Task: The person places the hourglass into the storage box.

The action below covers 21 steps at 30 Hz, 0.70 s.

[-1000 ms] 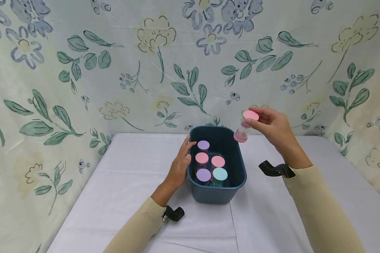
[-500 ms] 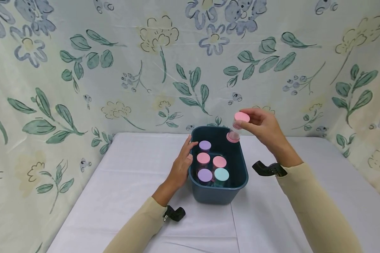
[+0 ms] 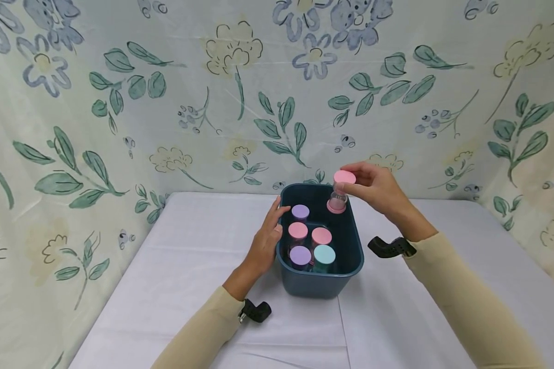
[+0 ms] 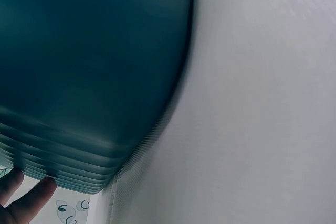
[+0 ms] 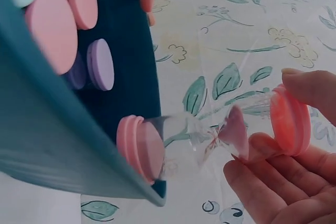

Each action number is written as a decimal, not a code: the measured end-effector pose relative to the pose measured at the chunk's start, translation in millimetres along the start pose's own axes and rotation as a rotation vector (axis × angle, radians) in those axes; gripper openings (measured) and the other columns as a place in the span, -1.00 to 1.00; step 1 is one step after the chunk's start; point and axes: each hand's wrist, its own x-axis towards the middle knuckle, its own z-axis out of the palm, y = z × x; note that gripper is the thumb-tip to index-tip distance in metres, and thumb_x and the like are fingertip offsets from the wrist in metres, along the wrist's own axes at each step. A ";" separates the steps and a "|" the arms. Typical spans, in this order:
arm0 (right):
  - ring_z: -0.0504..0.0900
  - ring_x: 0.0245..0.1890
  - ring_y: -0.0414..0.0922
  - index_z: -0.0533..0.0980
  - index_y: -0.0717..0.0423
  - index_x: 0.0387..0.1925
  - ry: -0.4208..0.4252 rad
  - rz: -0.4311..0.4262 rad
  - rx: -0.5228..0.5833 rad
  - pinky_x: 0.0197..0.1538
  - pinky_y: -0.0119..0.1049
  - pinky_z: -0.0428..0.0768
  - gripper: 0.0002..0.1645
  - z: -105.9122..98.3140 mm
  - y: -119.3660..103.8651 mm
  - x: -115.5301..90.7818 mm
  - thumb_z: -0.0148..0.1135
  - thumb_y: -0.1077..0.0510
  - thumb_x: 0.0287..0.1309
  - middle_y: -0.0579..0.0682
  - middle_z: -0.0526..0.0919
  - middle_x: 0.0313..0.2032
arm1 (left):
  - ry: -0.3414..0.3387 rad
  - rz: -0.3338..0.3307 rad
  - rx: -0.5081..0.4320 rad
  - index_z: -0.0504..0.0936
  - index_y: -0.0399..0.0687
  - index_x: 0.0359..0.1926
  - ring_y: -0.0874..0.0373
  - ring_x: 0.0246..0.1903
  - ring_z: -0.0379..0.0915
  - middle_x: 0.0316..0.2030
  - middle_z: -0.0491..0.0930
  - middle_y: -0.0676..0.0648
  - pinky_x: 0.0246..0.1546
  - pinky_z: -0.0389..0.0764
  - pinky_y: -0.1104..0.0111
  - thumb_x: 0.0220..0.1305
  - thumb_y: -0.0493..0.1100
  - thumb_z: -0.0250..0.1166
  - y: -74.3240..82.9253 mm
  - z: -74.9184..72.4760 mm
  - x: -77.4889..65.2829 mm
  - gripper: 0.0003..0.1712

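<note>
My right hand (image 3: 378,190) pinches an hourglass (image 3: 337,204) by its upper pink cap, thumb on one side and fingers on the other. Clear glass with pink sand shows between its two pink caps in the right wrist view, and the lower cap (image 5: 140,148) is just inside the rim of the dark blue bin (image 3: 310,284). My left hand (image 3: 260,246) rests along the bin's left side, its fingers (image 4: 32,200) extended against the wall. Inside the bin, toward the left and front, stand several more hourglasses with purple, pink and teal caps, including a teal-capped one (image 3: 324,254).
The bin stands on a table under a white cloth (image 3: 203,246). A floral curtain (image 3: 180,92) hangs behind the table and at both sides. Bare bin floor shows at the right and back of the bin. Black camera mounts (image 3: 392,247) sit on both wrists.
My right hand has moved left and slightly down with the pink hourglass, from beside the bin to over its back right corner. My left hand stays at the bin's side.
</note>
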 end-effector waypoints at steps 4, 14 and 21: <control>0.64 -0.03 -0.06 0.46 0.10 0.18 -0.036 0.018 0.007 0.06 -0.23 0.57 -0.35 0.6 3.5 0.9 0.37 -0.07 0.10 0.05 0.63 0.03 | 0.000 -0.007 0.002 0.17 0.11 0.43 0.15 0.48 -0.22 0.52 -0.18 0.05 0.31 0.09 -0.15 0.45 0.01 -0.27 -0.2 0.7 0.0 -0.42; 0.64 -0.02 -0.05 0.48 0.14 0.15 -0.104 0.024 0.015 0.07 -0.17 0.56 -0.37 4.9 8.9 1.4 0.39 -0.03 0.09 0.08 0.64 0.01 | -0.006 -0.003 -0.007 0.17 0.12 0.44 0.15 0.48 -0.23 0.52 -0.18 0.03 0.32 0.08 -0.14 0.46 0.02 -0.29 2.2 0.4 0.1 -0.43; 0.63 0.02 0.04 0.44 0.17 0.20 -0.156 -0.005 0.008 0.08 -0.03 0.55 -0.33 9.6 14.3 3.2 0.40 0.00 0.08 0.13 0.59 0.07 | 0.002 -0.006 -0.015 0.17 0.15 0.44 0.08 0.48 -0.21 0.52 -0.17 0.01 0.30 0.08 -0.19 0.42 -0.11 -0.24 3.1 0.2 0.1 -0.42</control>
